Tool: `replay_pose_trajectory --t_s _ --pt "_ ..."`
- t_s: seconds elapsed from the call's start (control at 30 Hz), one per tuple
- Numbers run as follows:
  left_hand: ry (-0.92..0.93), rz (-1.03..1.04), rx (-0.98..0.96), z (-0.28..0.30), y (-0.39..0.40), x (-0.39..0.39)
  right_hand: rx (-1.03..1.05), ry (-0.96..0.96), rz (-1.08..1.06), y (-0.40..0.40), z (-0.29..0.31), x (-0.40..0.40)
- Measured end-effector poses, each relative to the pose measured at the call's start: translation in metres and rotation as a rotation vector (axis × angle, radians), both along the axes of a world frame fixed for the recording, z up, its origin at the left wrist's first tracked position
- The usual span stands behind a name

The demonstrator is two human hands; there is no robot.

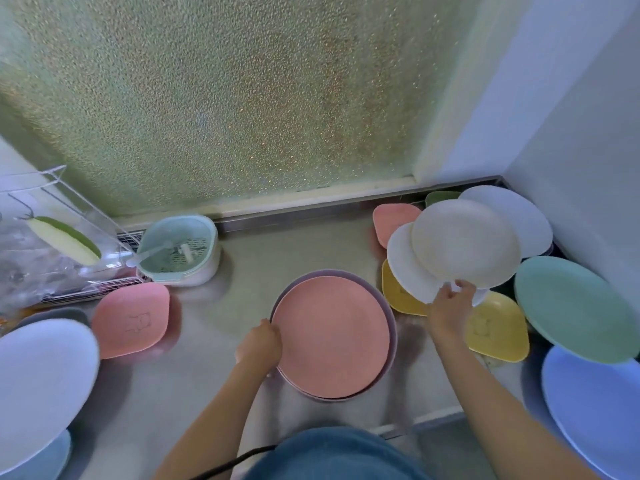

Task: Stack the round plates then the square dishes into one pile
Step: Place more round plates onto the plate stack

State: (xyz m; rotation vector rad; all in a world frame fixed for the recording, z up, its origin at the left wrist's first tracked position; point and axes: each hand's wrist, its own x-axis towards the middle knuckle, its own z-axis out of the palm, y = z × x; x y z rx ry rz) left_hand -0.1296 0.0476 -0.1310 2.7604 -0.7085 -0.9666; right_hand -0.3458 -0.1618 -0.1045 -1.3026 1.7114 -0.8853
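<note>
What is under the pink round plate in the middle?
A mauve round plate; only its rim shows around the pink round plate. Anything lower is covered.

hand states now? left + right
Left hand: grips the pink round plate at its left rim.
Right hand: holds the cream round plate.

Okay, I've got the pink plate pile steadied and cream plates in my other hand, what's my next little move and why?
Probably carry the cream plates leftward and lower them onto the pink plate. Your right hand pinches them at their near edge, lifted above the yellow dishes, while your left hand grips the pile's left rim. Round plates go first, and the pile's top is bare.
</note>
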Motion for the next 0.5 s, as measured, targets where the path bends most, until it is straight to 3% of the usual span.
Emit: replay_pose_trajectory --t_s 0.1,0.27,0.37,0.5 --pt "-0.023 -0.023 0.042 0.002 -0.004 -0.001 0.236 -0.238 -0.202 -0.025 0.006 -0.003" --pt "-0.041 -0.017 0.065 0.004 -0.007 -0.003 0.338 -0.506 -0.304 -0.049 0.007 -0.006" --pt "-0.038 0.000 0.065 0.004 -0.006 -0.004 0.370 -0.481 -0.279 -0.057 0.006 -0.008" --pt "-0.032 0.005 0.079 0.006 -0.006 -0.007 0.327 -0.283 -0.220 -0.060 0.004 -0.011"
